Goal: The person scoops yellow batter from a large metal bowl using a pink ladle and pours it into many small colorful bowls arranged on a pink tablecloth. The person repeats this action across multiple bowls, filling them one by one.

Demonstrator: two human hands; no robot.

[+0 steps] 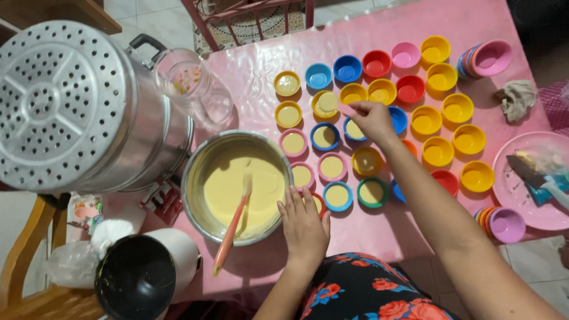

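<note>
While the left hand (pixel 303 224) rests flat beside the steel bowl (pixel 195 160), the right hand's (pixel 372 118) grip pinches a spoon (pixel 339 106).

head view, looking steeply down, close over pink table (pixel 379 237)

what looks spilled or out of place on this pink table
Nothing looks spilled. The spatula leans in the batter bowl with its handle poking past the rim. A crumpled cloth lies beside the cups.

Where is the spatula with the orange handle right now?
In the head view, the spatula leans in the metal bowl of yellow batter, left of the left hand.
</note>
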